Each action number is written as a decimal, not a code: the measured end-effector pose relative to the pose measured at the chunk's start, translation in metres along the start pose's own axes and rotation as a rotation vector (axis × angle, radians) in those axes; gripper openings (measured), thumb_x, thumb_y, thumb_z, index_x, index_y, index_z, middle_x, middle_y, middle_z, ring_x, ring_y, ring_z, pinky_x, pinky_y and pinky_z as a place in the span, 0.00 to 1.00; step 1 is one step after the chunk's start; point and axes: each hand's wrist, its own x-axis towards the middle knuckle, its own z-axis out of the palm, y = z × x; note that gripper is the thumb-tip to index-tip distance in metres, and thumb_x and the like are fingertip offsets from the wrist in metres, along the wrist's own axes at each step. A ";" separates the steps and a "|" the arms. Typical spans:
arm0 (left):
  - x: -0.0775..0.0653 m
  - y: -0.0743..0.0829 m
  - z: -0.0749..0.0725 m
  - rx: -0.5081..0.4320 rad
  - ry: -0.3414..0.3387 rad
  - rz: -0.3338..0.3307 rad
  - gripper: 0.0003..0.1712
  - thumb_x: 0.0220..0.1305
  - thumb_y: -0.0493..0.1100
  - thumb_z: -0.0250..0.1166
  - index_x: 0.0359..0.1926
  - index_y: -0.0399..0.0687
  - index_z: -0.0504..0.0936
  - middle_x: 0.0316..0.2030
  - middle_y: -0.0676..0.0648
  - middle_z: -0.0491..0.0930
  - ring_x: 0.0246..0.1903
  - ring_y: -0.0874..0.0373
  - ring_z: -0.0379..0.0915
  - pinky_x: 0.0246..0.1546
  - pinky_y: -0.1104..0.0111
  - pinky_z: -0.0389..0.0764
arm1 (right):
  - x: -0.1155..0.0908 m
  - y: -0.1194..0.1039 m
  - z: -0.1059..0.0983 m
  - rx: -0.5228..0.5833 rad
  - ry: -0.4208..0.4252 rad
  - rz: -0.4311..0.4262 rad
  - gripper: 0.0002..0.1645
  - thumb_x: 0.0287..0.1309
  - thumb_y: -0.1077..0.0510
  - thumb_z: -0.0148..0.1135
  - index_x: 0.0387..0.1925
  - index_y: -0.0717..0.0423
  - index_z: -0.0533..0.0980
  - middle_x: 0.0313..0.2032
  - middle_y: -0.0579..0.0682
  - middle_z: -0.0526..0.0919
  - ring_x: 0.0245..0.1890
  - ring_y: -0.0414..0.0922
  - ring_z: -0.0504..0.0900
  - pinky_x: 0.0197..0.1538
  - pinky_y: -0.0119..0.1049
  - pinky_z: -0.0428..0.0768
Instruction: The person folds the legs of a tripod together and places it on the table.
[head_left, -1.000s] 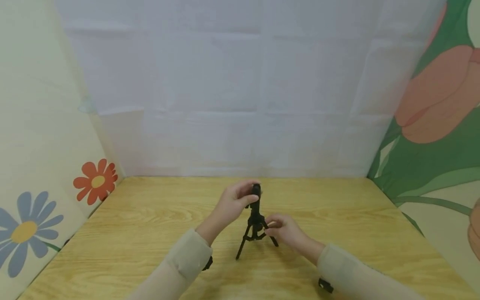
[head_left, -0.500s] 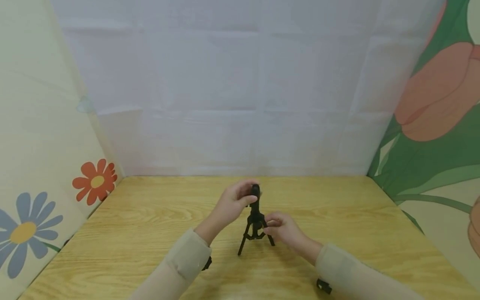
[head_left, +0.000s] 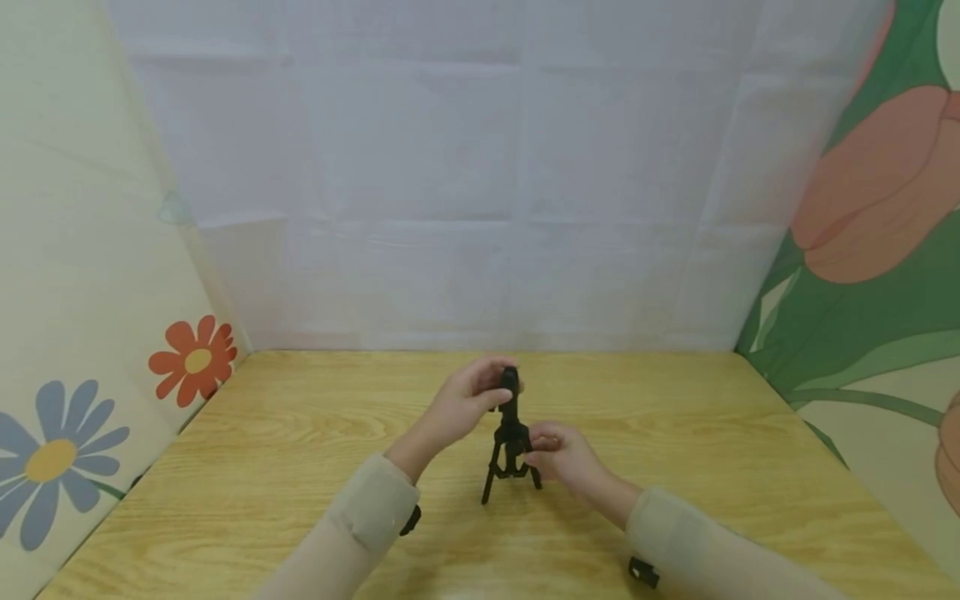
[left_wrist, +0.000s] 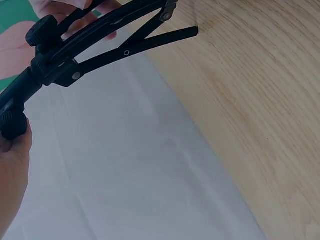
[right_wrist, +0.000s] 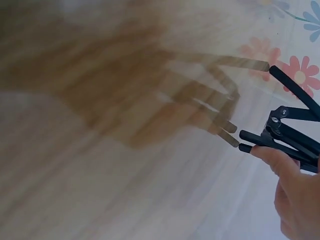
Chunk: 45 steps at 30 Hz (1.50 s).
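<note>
A small black tripod (head_left: pixel 513 435) stands upright near the middle of the table, its legs partly spread. My left hand (head_left: pixel 463 407) grips the tripod's top from the left, thumb on the near side. Lower down, my right hand (head_left: pixel 572 460) holds the right-hand leg between thumb and fingers. The left wrist view shows a side knob (left_wrist: pixel 41 31) and a hinged leg with its brace (left_wrist: pixel 142 47). In the right wrist view, my right thumb (right_wrist: pixel 272 159) presses along a leg close to its foot, and another leg (right_wrist: pixel 295 90) angles away from it.
The wood-grain table (head_left: pixel 300 417) reaches back to a white cloth backdrop (head_left: pixel 420 275). Flower-patterned cloths stand on the left (head_left: pixel 90 275) and right (head_left: pixel 862 350). Small black devices show below the left sleeve (head_left: pixel 411 521) and right sleeve (head_left: pixel 643 572).
The tripod's legs have drawn closer together, the right leg moving inward with my right hand. My left hand keeps its grip on the top, almost unmoved.
</note>
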 end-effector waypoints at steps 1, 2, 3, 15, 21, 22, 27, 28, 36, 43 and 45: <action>0.000 0.000 -0.001 -0.006 -0.003 -0.002 0.20 0.71 0.31 0.54 0.63 0.34 0.69 0.52 0.32 0.77 0.54 0.43 0.75 0.49 0.57 0.77 | 0.001 0.000 0.000 0.009 0.000 -0.003 0.14 0.58 0.73 0.59 0.47 0.74 0.73 0.46 0.58 0.79 0.42 0.48 0.80 0.42 0.48 0.83; 0.000 -0.001 -0.001 -0.016 -0.005 -0.005 0.20 0.72 0.31 0.54 0.63 0.35 0.69 0.52 0.33 0.77 0.53 0.44 0.75 0.49 0.58 0.77 | 0.001 0.001 0.000 0.018 0.000 -0.005 0.14 0.58 0.73 0.59 0.46 0.74 0.73 0.47 0.58 0.78 0.42 0.48 0.80 0.43 0.47 0.82; 0.001 -0.002 -0.002 -0.026 -0.006 -0.011 0.20 0.72 0.31 0.53 0.63 0.35 0.69 0.52 0.34 0.77 0.53 0.44 0.75 0.49 0.58 0.77 | 0.002 0.001 0.000 0.029 -0.001 -0.007 0.14 0.58 0.74 0.59 0.46 0.74 0.73 0.49 0.59 0.78 0.43 0.49 0.80 0.43 0.47 0.82; 0.003 -0.003 0.006 -0.082 0.029 -0.003 0.20 0.71 0.30 0.54 0.62 0.33 0.68 0.52 0.33 0.76 0.53 0.43 0.74 0.51 0.58 0.77 | 0.001 0.001 0.000 0.078 0.003 -0.041 0.15 0.55 0.75 0.58 0.46 0.78 0.72 0.52 0.60 0.78 0.44 0.48 0.80 0.43 0.46 0.82; 0.002 -0.002 0.023 0.020 0.141 0.000 0.24 0.67 0.35 0.62 0.63 0.39 0.70 0.51 0.39 0.79 0.52 0.44 0.75 0.50 0.56 0.78 | 0.000 0.000 0.001 0.079 0.015 -0.026 0.15 0.55 0.75 0.59 0.46 0.77 0.72 0.48 0.59 0.80 0.45 0.50 0.81 0.43 0.47 0.83; 0.002 -0.002 0.026 0.065 0.163 0.005 0.25 0.66 0.37 0.64 0.63 0.40 0.70 0.51 0.41 0.79 0.51 0.46 0.75 0.49 0.56 0.79 | 0.000 0.000 0.001 0.074 0.016 -0.020 0.15 0.55 0.75 0.60 0.46 0.77 0.73 0.47 0.59 0.80 0.45 0.51 0.81 0.43 0.47 0.83; -0.001 0.003 0.037 0.285 0.286 0.031 0.30 0.62 0.41 0.68 0.64 0.45 0.73 0.53 0.43 0.77 0.47 0.50 0.74 0.42 0.59 0.80 | 0.000 -0.001 0.001 0.034 0.020 0.001 0.13 0.55 0.74 0.61 0.44 0.76 0.74 0.44 0.57 0.81 0.44 0.52 0.81 0.44 0.49 0.82; -0.001 0.004 0.038 0.313 0.309 0.034 0.31 0.61 0.41 0.69 0.65 0.45 0.73 0.53 0.43 0.76 0.45 0.51 0.73 0.40 0.60 0.80 | 0.000 -0.002 0.001 0.027 0.019 0.002 0.13 0.55 0.74 0.61 0.43 0.75 0.74 0.43 0.56 0.81 0.43 0.51 0.81 0.44 0.48 0.82; 0.000 -0.001 0.033 0.225 0.335 0.040 0.33 0.60 0.36 0.69 0.66 0.43 0.72 0.47 0.41 0.79 0.44 0.50 0.76 0.40 0.64 0.82 | 0.000 -0.007 0.002 0.014 -0.028 0.008 0.12 0.56 0.73 0.62 0.42 0.76 0.72 0.44 0.60 0.81 0.42 0.49 0.82 0.43 0.48 0.83; 0.003 -0.005 0.021 0.059 0.304 -0.043 0.26 0.62 0.32 0.66 0.62 0.38 0.75 0.50 0.38 0.80 0.52 0.46 0.76 0.51 0.57 0.78 | -0.001 -0.010 0.003 0.001 -0.041 0.039 0.22 0.57 0.71 0.64 0.52 0.74 0.68 0.52 0.65 0.74 0.47 0.54 0.81 0.44 0.47 0.83; 0.004 -0.006 0.018 0.048 0.275 -0.047 0.26 0.63 0.32 0.65 0.62 0.37 0.74 0.51 0.38 0.80 0.51 0.46 0.76 0.51 0.57 0.78 | -0.001 -0.010 0.003 -0.033 -0.028 0.045 0.27 0.56 0.71 0.65 0.55 0.74 0.66 0.53 0.65 0.71 0.49 0.56 0.79 0.45 0.46 0.82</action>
